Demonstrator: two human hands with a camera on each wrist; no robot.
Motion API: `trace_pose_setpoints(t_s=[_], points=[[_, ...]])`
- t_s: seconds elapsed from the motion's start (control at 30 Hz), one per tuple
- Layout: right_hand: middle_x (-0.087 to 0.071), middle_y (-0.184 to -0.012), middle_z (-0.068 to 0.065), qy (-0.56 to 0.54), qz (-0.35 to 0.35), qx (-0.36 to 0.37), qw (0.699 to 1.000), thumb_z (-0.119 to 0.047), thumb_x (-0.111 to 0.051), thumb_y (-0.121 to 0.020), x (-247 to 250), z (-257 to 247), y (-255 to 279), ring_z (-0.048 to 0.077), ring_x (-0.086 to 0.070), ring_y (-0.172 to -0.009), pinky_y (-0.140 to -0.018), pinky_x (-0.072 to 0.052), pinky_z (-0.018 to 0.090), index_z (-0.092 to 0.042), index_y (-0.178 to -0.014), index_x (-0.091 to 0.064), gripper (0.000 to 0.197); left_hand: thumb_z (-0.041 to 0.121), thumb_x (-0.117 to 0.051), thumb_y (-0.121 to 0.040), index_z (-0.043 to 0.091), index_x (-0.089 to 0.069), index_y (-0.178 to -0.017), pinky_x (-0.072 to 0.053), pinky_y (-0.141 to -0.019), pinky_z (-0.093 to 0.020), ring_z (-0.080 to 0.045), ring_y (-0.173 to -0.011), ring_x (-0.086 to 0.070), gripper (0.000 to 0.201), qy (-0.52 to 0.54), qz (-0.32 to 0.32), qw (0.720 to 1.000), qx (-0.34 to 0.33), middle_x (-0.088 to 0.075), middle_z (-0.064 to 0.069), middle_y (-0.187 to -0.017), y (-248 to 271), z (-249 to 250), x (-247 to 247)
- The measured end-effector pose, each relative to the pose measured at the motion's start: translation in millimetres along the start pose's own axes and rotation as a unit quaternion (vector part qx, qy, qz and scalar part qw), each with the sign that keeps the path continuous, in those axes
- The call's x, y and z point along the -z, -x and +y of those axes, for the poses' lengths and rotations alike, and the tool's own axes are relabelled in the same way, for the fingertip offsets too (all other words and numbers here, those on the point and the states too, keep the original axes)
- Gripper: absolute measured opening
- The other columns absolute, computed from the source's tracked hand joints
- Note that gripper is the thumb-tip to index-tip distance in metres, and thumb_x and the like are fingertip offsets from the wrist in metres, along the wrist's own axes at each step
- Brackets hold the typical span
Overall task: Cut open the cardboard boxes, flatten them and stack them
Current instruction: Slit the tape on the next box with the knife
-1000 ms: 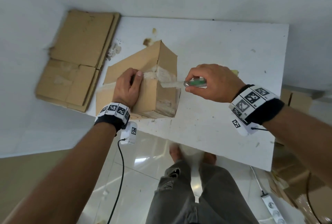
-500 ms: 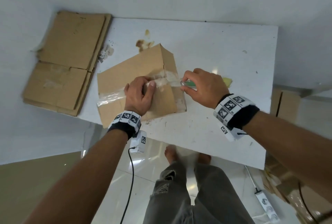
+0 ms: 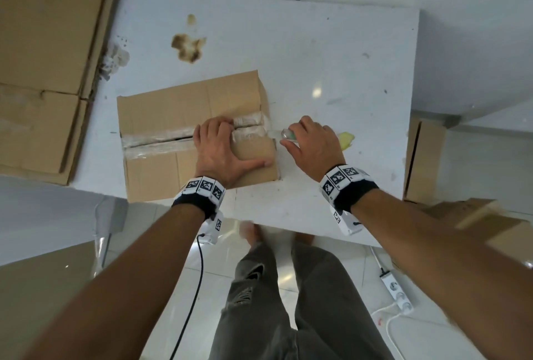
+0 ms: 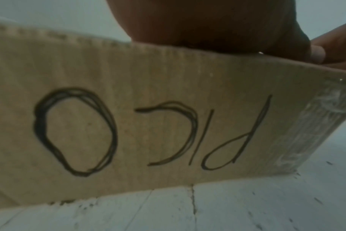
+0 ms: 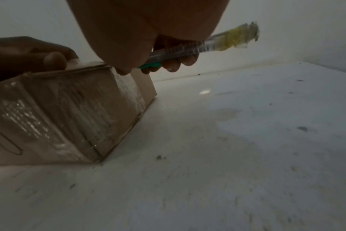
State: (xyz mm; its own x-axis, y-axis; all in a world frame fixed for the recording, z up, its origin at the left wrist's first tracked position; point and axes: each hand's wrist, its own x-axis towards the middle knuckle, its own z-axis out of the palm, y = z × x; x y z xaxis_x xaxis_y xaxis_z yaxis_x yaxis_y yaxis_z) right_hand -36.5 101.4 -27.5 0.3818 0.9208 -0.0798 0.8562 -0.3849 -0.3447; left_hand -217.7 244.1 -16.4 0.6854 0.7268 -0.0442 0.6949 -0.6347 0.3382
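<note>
Two hands work close: my left hand (image 3: 219, 149) presses flat on the box (image 3: 161, 117) on the table (image 3: 331, 50); my right hand (image 3: 313, 143) clamps the cutter (image 5: 190, 50). A slip along the tape (image 3: 155, 137) could nick my fingers (image 3: 223, 126).

The head view looked steeply down from above at the box (image 3: 187, 140) on the white table (image 3: 331, 71). The left wrist view sat low, close against the box's near side. The right wrist view faced its taped end from tabletop height. All three shared the box.
</note>
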Motion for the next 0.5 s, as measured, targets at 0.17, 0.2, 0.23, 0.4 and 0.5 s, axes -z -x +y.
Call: trace_pose_setpoints(t_s=[0.17, 0.2, 0.23, 0.4, 0.5], points=[[-0.059, -0.105, 0.018, -0.147, 0.105, -0.209, 0.961, -0.044, -0.042, -0.105, 15.7, 11.8, -7.3, 0.041, -0.064, -0.083, -0.07, -0.049, 0.045, -0.005, -0.109, -0.06, 0.043, 0.104, -0.055, -0.045, 0.014, -0.062, -0.107, -0.025, -0.119, -0.056, -0.026, -0.126, -0.047, 0.109, 0.01, -0.007, 1.0, 0.002, -0.055, -0.002, -0.124, 2.6, -1.2, -1.1], [-0.058, -0.107, 0.017, -0.139, 0.127, -0.222, 0.957, -0.043, -0.045, -0.105, 24.6, 25.3, -10.8, 0.041, -0.063, -0.084, -0.068, -0.047, 0.045, -0.005, -0.11, -0.061, 0.041, 0.104, -0.055, -0.045, 0.014, -0.062, -0.107, -0.023, -0.12, -0.056, -0.026, -0.127, -0.046, 0.109, 0.007, -0.01, 1.0, 0.006, -0.055, -0.002, -0.125, 2.2, -2.0, -0.7], [-0.056, -0.107, 0.015, -0.102, 0.123, -0.2, 0.967, -0.043, -0.046, -0.104, 32.4, 40.3, -11.2, 0.04, -0.062, -0.082, -0.066, -0.047, 0.044, -0.007, -0.11, -0.061, 0.039, 0.104, -0.054, -0.045, 0.014, -0.062, -0.107, -0.023, -0.12, -0.056, -0.026, -0.127, -0.047, 0.11, 0.003, -0.012, 1.0, 0.007, -0.055, -0.001, -0.125, 1.4, -2.5, -1.2], [-0.058, -0.106, 0.007, -0.142, 0.048, -0.158, 0.976, -0.045, -0.043, -0.105, 44.3, 66.5, -9.7, 0.027, -0.06, -0.085, -0.075, -0.049, 0.038, -0.011, -0.125, -0.056, 0.042, 0.105, -0.053, -0.046, 0.015, -0.06, -0.11, -0.021, -0.12, -0.057, -0.027, -0.126, -0.047, 0.111, -0.017, -0.026, 0.999, 0.008, -0.056, -0.001, -0.124, -2.4, 2.2, 6.9], [-0.063, -0.106, 0.012, -0.22, 0.0, -0.147, 0.964, -0.035, -0.042, -0.106, 28.3, 51.6, -3.1, 0.027, -0.06, -0.092, -0.08, -0.047, 0.038, -0.009, -0.138, -0.045, 0.041, 0.1, -0.057, -0.054, 0.013, -0.057, -0.118, -0.017, -0.12, -0.059, -0.028, -0.127, -0.048, 0.108, -0.028, -0.018, 0.999, 0.009, -0.059, -0.003, -0.124, -1.5, 10.2, 25.2]])
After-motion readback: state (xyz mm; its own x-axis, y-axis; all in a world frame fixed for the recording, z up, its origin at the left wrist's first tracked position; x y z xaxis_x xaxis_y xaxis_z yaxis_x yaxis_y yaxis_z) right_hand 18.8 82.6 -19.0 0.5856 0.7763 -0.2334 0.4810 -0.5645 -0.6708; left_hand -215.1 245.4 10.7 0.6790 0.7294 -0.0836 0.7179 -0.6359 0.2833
